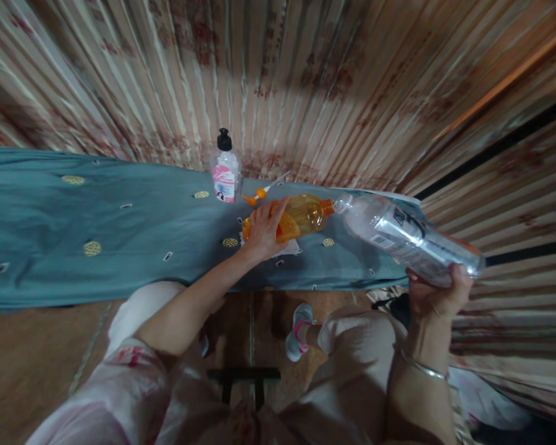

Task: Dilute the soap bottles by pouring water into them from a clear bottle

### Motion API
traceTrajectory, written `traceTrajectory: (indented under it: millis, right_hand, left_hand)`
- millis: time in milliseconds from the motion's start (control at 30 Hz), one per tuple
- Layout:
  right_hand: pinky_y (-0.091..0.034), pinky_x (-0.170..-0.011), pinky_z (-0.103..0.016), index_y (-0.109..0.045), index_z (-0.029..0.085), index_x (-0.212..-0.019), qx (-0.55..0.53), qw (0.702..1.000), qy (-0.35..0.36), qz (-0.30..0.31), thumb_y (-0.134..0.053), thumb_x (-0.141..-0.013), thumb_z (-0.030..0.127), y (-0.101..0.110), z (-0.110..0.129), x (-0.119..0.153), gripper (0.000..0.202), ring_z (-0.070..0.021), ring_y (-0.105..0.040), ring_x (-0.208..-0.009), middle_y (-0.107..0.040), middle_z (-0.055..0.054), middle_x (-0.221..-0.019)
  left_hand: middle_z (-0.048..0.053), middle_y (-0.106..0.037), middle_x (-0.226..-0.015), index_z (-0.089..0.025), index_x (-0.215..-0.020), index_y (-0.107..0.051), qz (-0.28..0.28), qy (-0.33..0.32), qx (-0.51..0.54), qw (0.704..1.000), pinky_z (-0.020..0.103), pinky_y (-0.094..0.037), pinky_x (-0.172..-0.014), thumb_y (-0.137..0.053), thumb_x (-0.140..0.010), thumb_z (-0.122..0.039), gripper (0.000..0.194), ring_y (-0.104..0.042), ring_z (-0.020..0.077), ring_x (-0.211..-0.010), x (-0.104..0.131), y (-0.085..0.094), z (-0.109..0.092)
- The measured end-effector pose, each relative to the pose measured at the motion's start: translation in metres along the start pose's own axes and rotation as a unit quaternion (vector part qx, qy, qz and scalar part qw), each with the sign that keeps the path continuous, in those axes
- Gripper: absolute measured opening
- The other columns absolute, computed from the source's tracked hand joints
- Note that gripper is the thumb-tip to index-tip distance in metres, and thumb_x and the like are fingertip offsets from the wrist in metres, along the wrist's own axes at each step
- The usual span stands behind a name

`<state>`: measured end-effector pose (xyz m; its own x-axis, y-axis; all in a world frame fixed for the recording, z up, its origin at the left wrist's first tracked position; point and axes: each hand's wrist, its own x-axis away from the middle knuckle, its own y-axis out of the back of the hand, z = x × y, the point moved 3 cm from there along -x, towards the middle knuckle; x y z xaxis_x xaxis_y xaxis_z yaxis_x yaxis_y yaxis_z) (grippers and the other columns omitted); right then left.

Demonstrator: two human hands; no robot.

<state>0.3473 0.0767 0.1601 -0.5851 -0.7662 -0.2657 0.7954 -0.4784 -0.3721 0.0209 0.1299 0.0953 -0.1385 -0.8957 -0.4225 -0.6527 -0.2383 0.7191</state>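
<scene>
My left hand (264, 232) is wrapped round an orange pump bottle (308, 213) without its pump, tilted nearly flat with its neck to the right. In my right hand (440, 293) is a large clear plastic bottle (393, 232), gripped near its base and tilted so its mouth points left. The two mouths meet or nearly meet; I cannot tell whether they touch. An orange pump top (259, 193) with a clear tube lies on the cloth just behind my left hand. Something white and flat (290, 248) lies under the orange bottle.
A clear bottle with a black cap and pink-white label (225, 179) stands at the back of the table, which has a patterned teal cloth (134, 235). Pleated curtains (259, 80) hang behind and to the right. A dark stool (244, 374) shows below, between my legs.
</scene>
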Motion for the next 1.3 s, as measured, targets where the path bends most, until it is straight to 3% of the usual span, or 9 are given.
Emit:
traceTrajectory:
  millis: [433,967,1300]
  right_hand:
    - [-0.033,-0.032,-0.016,-0.060,0.022,-0.071,0.020,1.000,0.012,0.000,-0.068,-0.048,0.047,0.0019,0.0000,-0.0023,0.035,-0.0106,-0.051,-0.063,-0.066,0.001,-0.092]
    - [-0.032,-0.032,-0.015,-0.063,0.023,-0.076,0.022,1.000,0.012,0.004,-0.067,-0.050,0.047,0.0007,0.0006,-0.0003,0.036,-0.0109,-0.050,-0.064,-0.066,0.001,-0.093]
    - [-0.030,-0.034,-0.016,-0.057,0.021,-0.074,0.017,1.000,0.009,-0.011,-0.068,-0.047,0.046,-0.0002,0.0016,0.0001,0.039,-0.0128,-0.054,-0.068,-0.064,-0.004,-0.093]
  left_hand:
    - [0.016,-0.052,-0.146,-0.020,-0.155,-0.031,-0.003,-0.003,-0.005,1.000,0.053,-0.036,-0.112,-0.078,-0.070,-0.020,0.098,-0.050,0.0371,-0.133,-0.0004,-0.0007,0.0005]
    - [0.016,-0.050,-0.148,-0.020,-0.156,-0.030,0.005,0.000,-0.005,1.000,0.053,-0.036,-0.113,-0.080,-0.068,-0.018,0.101,-0.047,0.0370,-0.136,-0.0004,-0.0008,0.0007]
    - [0.017,-0.051,-0.147,-0.020,-0.155,-0.030,-0.006,-0.006,-0.001,1.000,0.054,-0.037,-0.112,-0.079,-0.069,-0.019,0.100,-0.048,0.0370,-0.135,0.0001,-0.0020,0.0018]
